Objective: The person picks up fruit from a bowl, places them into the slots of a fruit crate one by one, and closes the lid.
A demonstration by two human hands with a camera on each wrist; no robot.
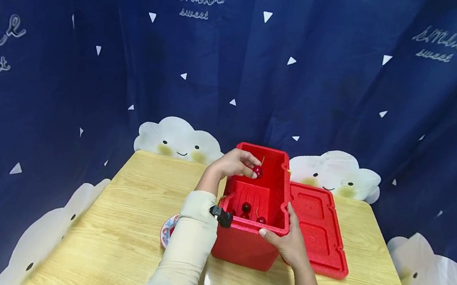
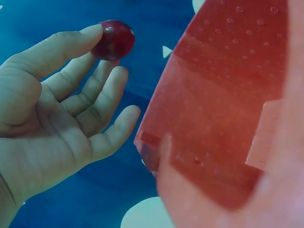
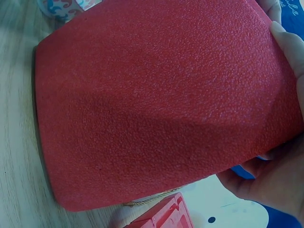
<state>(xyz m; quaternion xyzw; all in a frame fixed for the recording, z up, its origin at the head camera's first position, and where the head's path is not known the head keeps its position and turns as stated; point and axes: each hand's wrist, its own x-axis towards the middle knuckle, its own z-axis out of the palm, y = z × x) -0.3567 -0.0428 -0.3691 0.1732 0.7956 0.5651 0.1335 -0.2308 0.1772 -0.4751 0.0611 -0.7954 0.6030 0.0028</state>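
A dark red cherry [image 1: 257, 171] with a thin stem is pinched between the thumb and fingertips of my left hand [image 1: 236, 164], over the far part of an open red foam box [image 1: 246, 247]. In the left wrist view, the cherry [image 2: 114, 40] shows clear of the box wall [image 2: 228, 85], the other fingers loosely bent. My right hand [image 1: 294, 243] grips the box at its near right corner, thumb on the near face and fingers along the right side. Several cherries [image 1: 246, 207] lie on the box floor toward the near end.
Right of the box, its red lid [image 1: 320, 240] lies flat on the wooden table [image 1: 129, 226]. On the left, a patterned bowl [image 1: 165, 233] with something red in it is partly hidden by my left sleeve. A dark blue curtain [image 1: 222, 59] hangs behind the table.
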